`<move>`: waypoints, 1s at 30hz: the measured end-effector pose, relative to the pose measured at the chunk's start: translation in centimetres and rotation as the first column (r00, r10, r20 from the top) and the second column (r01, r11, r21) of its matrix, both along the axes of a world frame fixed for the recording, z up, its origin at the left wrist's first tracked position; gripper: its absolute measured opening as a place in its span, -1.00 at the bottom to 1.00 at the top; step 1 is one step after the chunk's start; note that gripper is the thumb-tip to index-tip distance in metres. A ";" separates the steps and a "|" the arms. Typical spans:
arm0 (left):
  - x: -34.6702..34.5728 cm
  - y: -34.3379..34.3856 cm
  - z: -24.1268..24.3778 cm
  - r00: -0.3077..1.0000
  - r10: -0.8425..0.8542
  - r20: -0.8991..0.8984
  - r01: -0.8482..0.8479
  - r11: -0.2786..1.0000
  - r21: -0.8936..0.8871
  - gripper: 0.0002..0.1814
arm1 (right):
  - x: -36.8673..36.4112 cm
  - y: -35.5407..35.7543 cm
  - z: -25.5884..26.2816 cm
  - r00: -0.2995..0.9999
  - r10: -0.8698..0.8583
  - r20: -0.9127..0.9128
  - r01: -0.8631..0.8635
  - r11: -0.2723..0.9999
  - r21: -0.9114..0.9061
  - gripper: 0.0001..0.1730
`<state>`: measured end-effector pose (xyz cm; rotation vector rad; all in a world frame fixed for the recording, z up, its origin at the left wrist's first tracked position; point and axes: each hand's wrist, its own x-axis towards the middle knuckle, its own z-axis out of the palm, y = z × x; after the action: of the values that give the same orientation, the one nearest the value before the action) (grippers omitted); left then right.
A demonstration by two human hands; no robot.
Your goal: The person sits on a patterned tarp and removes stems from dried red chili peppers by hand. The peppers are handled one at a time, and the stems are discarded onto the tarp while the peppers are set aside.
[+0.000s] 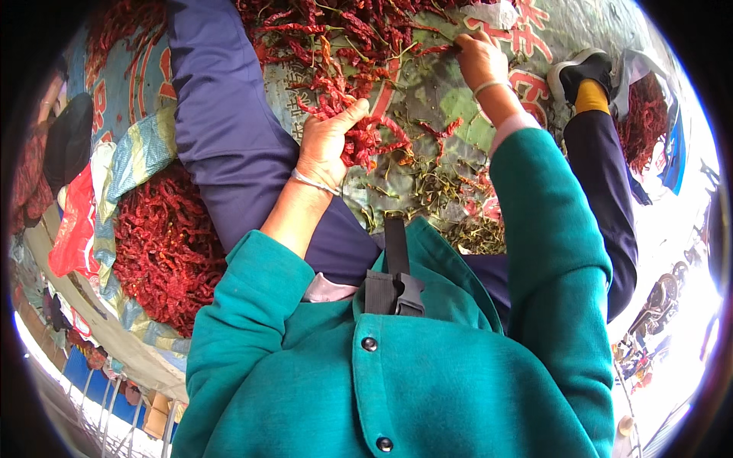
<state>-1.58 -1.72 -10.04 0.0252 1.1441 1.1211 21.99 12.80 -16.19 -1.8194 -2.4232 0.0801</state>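
Observation:
My left hand (327, 140), with a thin bangle at the wrist, is closed around a bunch of dried red chillies (361, 143) between my legs. Up and to the right, my right hand (481, 60) has curled fingers near a dried chilli and a pale scrap (497, 14); whether it grips either cannot be told. A heap of dried red chillies (366, 26), some with stems, lies at the top on a printed sheet (458, 106). Loose green-brown stems (429, 194) are strewn nearer my body, with a few chilli pieces among them.
A woven plastic sack (137, 151) full of dried red chillies (163, 252) stands by my leg at the left. A red plastic bag (77, 226) is beside it. At the right, more chillies (644, 123) lie in a bag past my shoe (584, 68). Metal bars (109, 406) show at lower left.

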 end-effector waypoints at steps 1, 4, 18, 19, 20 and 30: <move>0.2 0.1 0.0 0.999 0.005 -0.032 -0.005 1.000 -0.003 -0.86 | 0.3 -0.3 -0.1 0.997 -0.035 -0.069 0.032 0.998 -0.052 -0.74; 0.6 0.0 0.4 0.998 -0.055 -0.011 0.055 0.998 -0.011 -0.80 | -0.5 -4.1 1.5 0.767 -0.355 -0.535 0.060 0.869 -0.491 -0.78; 0.2 0.3 0.1 0.997 0.068 -0.044 -0.065 0.996 0.062 -0.82 | -6.9 -0.8 1.4 0.875 0.013 -0.485 -0.023 1.000 -0.016 -0.67; -0.3 0.0 0.0 0.996 0.080 -0.047 -0.077 0.995 0.064 -0.82 | -8.5 -0.1 2.4 0.902 -0.034 -0.431 0.006 0.998 -0.067 -0.62; 0.1 0.3 0.1 0.998 0.058 -0.027 -0.056 0.995 0.077 -0.83 | -7.5 1.4 -0.2 0.934 -0.053 -0.352 0.030 0.997 -0.071 -0.61; -0.5 0.2 0.1 0.999 -0.029 -0.019 0.030 0.998 0.060 -0.90 | -5.5 -4.4 -1.2 0.929 0.013 -0.370 -0.049 0.995 -0.088 -0.67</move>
<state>-2.11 -1.50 -9.90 0.0995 1.1223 1.1308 16.53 8.37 -17.39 -1.6234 -2.2124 0.5032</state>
